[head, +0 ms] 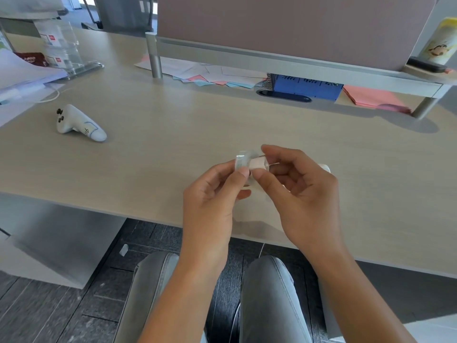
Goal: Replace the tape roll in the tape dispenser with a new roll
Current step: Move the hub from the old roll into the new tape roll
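A small clear tape roll (243,160) is held above the near edge of the desk, between both hands. My left hand (212,196) pinches its left side with thumb and forefinger. My right hand (296,191) grips its right side, thumb tip touching the left thumb. The roll looks transparent with a pale core, and fingers hide most of it. A whitish object (326,167) peeks out on the desk behind my right hand; I cannot tell whether it is the dispenser.
A white handheld controller (79,123) lies on the wooden desk (153,154) at the left. Loose papers (205,73) and a blue box (309,86) sit under the partition shelf at the back. Clear stands and papers are at the far left.
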Action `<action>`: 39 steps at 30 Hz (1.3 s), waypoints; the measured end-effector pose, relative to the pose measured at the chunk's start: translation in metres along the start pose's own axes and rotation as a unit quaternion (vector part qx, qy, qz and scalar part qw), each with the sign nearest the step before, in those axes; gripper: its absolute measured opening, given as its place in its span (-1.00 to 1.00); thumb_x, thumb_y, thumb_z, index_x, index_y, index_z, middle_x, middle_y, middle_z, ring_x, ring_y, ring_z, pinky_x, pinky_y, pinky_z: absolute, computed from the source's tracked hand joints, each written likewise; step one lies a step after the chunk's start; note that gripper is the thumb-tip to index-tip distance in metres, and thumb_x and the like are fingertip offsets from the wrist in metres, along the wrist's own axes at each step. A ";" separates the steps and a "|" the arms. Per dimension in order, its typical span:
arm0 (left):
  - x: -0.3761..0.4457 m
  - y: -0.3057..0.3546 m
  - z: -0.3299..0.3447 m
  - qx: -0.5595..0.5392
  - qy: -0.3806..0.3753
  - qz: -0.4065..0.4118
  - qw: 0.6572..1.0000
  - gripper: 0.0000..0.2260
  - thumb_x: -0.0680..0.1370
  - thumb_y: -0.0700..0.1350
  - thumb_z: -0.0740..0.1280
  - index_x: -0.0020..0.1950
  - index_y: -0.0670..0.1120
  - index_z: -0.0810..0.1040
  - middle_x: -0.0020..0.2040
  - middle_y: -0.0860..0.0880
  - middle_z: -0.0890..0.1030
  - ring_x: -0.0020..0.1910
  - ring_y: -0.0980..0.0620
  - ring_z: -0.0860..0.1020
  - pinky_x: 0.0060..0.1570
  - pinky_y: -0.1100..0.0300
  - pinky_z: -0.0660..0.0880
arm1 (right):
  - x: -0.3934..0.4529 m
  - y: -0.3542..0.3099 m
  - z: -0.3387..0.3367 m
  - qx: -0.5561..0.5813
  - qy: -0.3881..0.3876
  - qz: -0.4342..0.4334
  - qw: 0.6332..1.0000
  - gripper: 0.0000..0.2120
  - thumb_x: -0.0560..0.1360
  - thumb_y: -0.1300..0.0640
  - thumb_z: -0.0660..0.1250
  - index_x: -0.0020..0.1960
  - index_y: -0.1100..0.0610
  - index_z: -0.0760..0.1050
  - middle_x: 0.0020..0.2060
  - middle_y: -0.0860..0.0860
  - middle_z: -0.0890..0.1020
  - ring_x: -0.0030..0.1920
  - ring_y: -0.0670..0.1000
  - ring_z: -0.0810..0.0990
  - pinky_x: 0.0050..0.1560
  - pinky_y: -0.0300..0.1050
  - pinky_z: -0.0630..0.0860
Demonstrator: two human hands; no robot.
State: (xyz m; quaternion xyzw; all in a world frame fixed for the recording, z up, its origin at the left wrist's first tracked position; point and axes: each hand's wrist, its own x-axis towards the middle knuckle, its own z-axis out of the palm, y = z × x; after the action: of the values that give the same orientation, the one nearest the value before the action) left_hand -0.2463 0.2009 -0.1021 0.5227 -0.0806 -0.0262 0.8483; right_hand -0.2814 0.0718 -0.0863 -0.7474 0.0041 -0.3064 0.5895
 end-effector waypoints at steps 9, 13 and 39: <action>-0.004 0.000 0.003 -0.048 -0.006 -0.015 0.999 -0.84 0.60 -0.29 0.36 0.10 -0.20 0.72 0.04 -0.17 0.77 0.12 -0.12 0.72 0.26 -0.04 0.60 | -0.003 -0.001 0.000 -0.065 -0.016 -0.053 0.996 -0.70 0.51 0.28 0.54 0.18 0.03 0.70 0.01 -0.02 0.67 -0.11 -0.10 0.67 -0.01 -0.14 0.66; -0.005 -0.002 0.002 -0.043 -0.017 -0.013 0.999 -0.79 0.59 -0.35 0.34 0.14 -0.21 0.72 0.10 -0.23 0.76 0.24 -0.25 0.66 0.30 -0.07 0.58 | -0.005 -0.001 0.000 -0.071 -0.012 -0.049 0.996 -0.71 0.52 0.31 0.52 0.19 0.06 0.68 0.07 0.01 0.70 -0.07 -0.10 0.70 0.04 -0.19 0.66; -0.009 -0.002 0.003 -0.024 0.007 -0.024 0.999 -0.88 0.56 -0.29 0.41 0.02 -0.19 0.74 -0.04 -0.15 0.78 -0.01 -0.02 0.71 0.26 -0.09 0.60 | -0.001 -0.009 -0.016 -0.009 -0.018 0.082 0.996 -0.76 0.49 0.26 0.56 0.13 0.08 0.71 -0.06 0.04 0.77 -0.09 0.02 0.71 0.04 0.09 0.70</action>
State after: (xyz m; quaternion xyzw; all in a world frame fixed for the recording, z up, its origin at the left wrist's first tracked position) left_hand -0.2560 0.1983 -0.1037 0.5043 -0.0613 -0.0453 0.8601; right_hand -0.2924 0.0608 -0.0773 -0.7550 0.0572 -0.2437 0.6061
